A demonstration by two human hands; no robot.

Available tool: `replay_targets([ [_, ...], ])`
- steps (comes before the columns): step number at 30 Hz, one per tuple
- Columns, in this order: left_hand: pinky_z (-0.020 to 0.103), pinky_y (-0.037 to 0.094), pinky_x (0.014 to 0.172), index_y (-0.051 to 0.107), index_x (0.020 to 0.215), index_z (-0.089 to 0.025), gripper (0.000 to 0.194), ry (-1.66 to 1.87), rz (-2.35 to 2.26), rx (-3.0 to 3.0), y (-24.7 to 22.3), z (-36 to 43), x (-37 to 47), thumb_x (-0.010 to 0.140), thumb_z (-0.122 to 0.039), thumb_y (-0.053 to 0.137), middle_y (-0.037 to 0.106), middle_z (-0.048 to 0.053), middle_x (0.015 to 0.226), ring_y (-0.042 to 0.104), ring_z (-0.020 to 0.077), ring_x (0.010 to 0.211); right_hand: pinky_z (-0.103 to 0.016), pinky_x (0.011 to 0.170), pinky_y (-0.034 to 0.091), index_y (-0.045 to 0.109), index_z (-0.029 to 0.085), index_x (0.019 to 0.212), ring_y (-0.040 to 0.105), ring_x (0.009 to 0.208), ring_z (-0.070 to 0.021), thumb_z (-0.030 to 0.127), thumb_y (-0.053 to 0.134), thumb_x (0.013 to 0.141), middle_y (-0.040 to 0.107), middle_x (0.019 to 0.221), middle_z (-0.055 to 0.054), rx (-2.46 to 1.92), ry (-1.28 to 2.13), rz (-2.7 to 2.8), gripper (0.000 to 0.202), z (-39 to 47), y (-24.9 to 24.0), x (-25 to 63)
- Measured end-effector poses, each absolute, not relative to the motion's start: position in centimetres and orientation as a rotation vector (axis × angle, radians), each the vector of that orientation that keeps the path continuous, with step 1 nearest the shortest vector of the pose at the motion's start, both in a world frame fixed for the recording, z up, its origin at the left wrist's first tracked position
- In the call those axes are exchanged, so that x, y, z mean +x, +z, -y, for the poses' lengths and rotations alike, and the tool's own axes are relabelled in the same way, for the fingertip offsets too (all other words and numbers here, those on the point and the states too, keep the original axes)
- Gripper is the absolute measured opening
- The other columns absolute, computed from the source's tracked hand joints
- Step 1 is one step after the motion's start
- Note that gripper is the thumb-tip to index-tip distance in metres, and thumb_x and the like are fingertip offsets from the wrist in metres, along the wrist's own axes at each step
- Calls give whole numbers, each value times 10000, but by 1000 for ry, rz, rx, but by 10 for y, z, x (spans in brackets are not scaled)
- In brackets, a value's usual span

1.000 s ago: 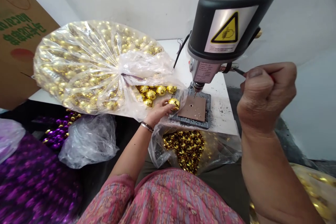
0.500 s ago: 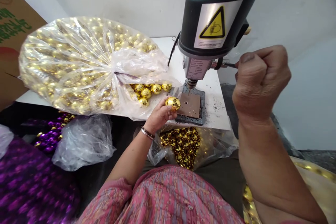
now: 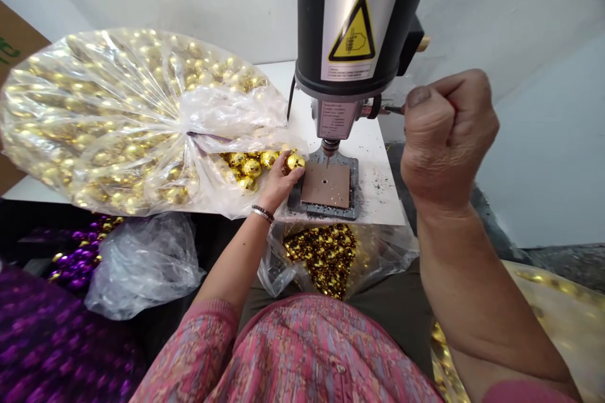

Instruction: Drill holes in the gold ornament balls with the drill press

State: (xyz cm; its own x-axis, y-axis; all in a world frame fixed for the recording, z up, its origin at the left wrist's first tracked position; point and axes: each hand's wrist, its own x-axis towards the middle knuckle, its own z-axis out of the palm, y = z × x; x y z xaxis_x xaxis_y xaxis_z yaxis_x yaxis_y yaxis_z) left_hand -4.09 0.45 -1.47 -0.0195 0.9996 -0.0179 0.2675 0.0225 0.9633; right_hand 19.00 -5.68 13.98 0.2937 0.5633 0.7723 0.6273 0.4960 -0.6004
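Hand-hazard triangle on the drill press point(image 3: 363, 19), its printed words too small to read.
A silver sticker point(image 3: 387, 6) on the front of the drill press's black housing carries a yellow warning triangle point(image 3: 352, 31) with a black border and a hand symbol beside upright lines; the fine print below it is illegible. Lower on the drill press, beneath the housing, a pale nameplate point(image 3: 334, 118) bears several rows of tiny, unreadable type. Far left of the drill press, a cardboard box point(image 3: 23, 28) shows green lettering point(image 3: 8, 50), cut off and unreadable.
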Motion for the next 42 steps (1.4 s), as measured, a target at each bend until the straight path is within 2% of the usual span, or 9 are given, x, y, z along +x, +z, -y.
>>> replay_targets([
  [6, 380, 599, 1081, 694, 1468, -190, 678, 1019, -1311, 1494, -13, 3, -33, 831, -320, 889, 790, 104, 1324, 744, 252, 1166, -195, 661, 388, 438, 202, 810, 412, 660, -21, 381, 501, 1033, 455, 713, 53, -1156, -59, 1339, 293, 57, 140, 189],
  [13, 419, 564, 1158, 734, 1447, -219, 626, 919, -1325, 1732, 0, 12, -24, 855, -333, 900, 777, 115, 1430, 702, 310, 1320, -208, 708, 416, 441, 202, 811, 437, 695, -26, 408, 467, 1057, 474, 743, 48, -1182, -43, 1359, 322, 60, 141, 189],
  [18, 414, 553, 1156, 749, 1425, -200, 597, 860, -1308, 1775, 3, 7, -22, 853, -296, 886, 785, 119, 1407, 712, 296, 1276, -202, 727, 435, 444, 204, 824, 459, 703, -22, 425, 465, 1075, 474, 751, 49, -1187, -10, 1388, 335, 62, 143, 189],
  [24, 386, 580, 1065, 776, 1359, -215, 559, 839, -1302, 1731, 4, 7, -17, 817, -283, 892, 820, 80, 1256, 730, 272, 1150, -199, 748, 437, 429, 213, 840, 475, 714, -20, 393, 455, 1070, 477, 761, 52, -1166, 16, 1394, 294, 63, 144, 188],
  [28, 381, 574, 1074, 792, 1306, -218, 446, 878, -1283, 1663, 6, 7, -16, 878, -335, 840, 821, 63, 1183, 727, 274, 1171, -195, 720, 426, 408, 219, 837, 442, 690, -23, 376, 465, 1061, 468, 747, 54, -1138, 35, 1393, 279, 63, 144, 188],
  [34, 380, 579, 1065, 802, 1245, -216, 380, 884, -1336, 1663, 9, 8, -15, 886, -339, 828, 823, 64, 1174, 716, 288, 1202, -194, 703, 335, 273, 211, 721, 237, 642, -3, 227, 563, 1022, 287, 652, 80, -1321, 23, 1345, 418, 48, 176, 185],
  [36, 369, 587, 1042, 801, 1237, -226, 372, 874, -1346, 1668, 9, 8, -13, 882, -332, 834, 823, 62, 1155, 721, 279, 1172, -176, 695, 281, 230, 186, 670, 179, 649, 11, 158, 527, 1027, 233, 631, 78, -1409, 32, 1307, 466, 39, 194, 184],
  [38, 362, 592, 1021, 800, 1227, -229, 371, 871, -1342, 1670, 9, 8, -12, 871, -320, 845, 821, 59, 1130, 725, 268, 1133, -144, 680, 233, 211, 170, 635, 211, 669, 37, 146, 444, 1032, 215, 645, 63, -1470, 57, 1255, 461, 29, 210, 185],
  [42, 368, 596, 1012, 796, 1238, -212, 411, 876, -1349, 1650, 10, 8, -11, 841, -285, 874, 815, 66, 1121, 731, 261, 1092, -64, 684, 199, 231, 174, 615, 494, 874, 68, 230, 382, 972, 250, 744, 38, -1519, 148, 1199, 391, 7, 228, 188],
])
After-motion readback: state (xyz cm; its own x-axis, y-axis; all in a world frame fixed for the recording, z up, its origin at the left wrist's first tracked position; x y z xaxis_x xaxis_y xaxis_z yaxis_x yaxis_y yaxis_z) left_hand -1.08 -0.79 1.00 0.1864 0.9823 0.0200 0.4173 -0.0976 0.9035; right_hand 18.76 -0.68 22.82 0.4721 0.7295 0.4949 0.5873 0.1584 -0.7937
